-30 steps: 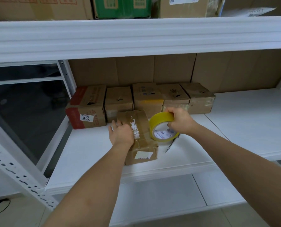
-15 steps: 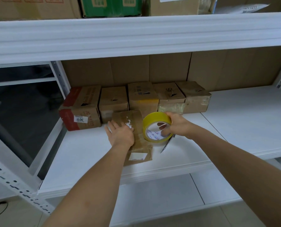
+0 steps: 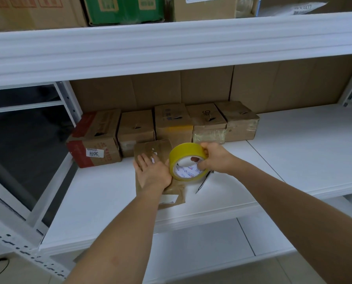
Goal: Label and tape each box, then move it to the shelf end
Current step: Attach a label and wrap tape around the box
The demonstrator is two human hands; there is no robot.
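A small brown cardboard box (image 3: 150,145) lies on the white shelf (image 3: 101,193) in front of me, with a white label (image 3: 169,199) on its near face. My left hand (image 3: 153,173) presses flat on the box top, fingers straight. My right hand (image 3: 215,158) grips a yellow roll of tape (image 3: 183,154), thumb inside the core, held upright at the box's right edge. Tape between roll and box is too faint to make out.
Several taped cardboard boxes (image 3: 173,121) stand in a row against the back, the leftmost (image 3: 95,140) with red stripes and a "3011" sticker. A dark cutter or pen (image 3: 203,182) lies right of the box. More cartons (image 3: 121,9) sit on the shelf above.
My right hand has shifted its hold on the roll, thumb now through the core, and brought it slightly nearer. My left hand stays pressed on the box.
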